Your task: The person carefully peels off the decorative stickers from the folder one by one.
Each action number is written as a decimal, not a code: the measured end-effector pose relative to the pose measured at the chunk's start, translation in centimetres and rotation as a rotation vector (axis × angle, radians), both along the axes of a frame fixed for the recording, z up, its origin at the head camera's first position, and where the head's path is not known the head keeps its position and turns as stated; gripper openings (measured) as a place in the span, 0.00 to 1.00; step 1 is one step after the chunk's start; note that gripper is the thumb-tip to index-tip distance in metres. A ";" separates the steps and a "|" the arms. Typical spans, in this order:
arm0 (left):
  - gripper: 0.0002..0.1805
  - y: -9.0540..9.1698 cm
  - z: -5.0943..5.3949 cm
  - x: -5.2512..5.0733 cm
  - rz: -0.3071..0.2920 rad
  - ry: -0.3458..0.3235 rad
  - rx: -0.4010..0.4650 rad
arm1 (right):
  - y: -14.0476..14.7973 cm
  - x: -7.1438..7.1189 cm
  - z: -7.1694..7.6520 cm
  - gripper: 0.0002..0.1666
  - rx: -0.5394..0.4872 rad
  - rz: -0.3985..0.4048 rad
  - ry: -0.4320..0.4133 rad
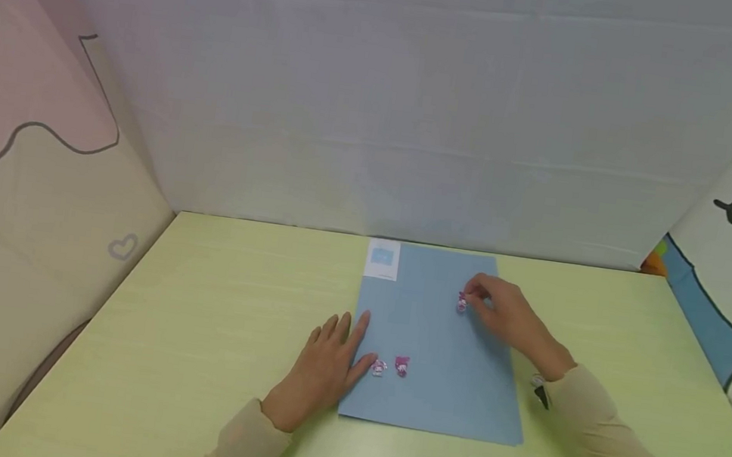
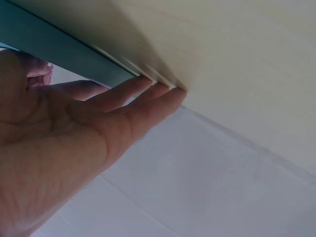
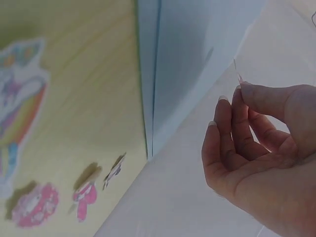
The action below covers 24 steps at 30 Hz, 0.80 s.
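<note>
A sheet of blue paper (image 1: 441, 344), with a white label in its top left corner, lies on the table. My right hand (image 1: 497, 305) pinches a small pink-and-white cartoon sticker (image 1: 462, 303) between thumb and fingertips, by the paper's upper right part. In the right wrist view that sticker is edge-on and thin. My left hand (image 1: 321, 368) rests with spread, straight fingers across the paper's left edge. Near its thumb is a pale cartoon sticker (image 1: 378, 368) on the paper. A pinker one (image 1: 401, 366) lies just right of it.
Several loose stickers lie on the table beside the paper's right edge, among them a round pink one (image 3: 35, 205) and a rainbow one (image 3: 19, 113). My right sleeve partly covers them in the head view. A pale curtain (image 1: 421, 113) hangs behind the table.
</note>
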<state>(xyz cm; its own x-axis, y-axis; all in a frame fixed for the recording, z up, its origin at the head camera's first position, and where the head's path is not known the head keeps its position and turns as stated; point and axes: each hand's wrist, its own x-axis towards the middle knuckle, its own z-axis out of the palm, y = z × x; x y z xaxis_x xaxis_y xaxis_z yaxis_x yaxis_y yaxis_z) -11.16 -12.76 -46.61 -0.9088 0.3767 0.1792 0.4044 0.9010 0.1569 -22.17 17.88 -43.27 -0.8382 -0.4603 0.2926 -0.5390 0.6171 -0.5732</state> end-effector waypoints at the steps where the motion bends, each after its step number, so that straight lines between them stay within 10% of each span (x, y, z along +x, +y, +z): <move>1: 0.36 0.0 0.0 0.0 -0.001 0.001 0.000 | 0.2 0.0 0.0 0.04 -0.002 -0.004 0.004; 24: 0.36 0.0 0.4 0.0 0.006 -0.038 -0.002 | 4.4 0.5 -0.3 0.02 -0.005 -0.110 -0.021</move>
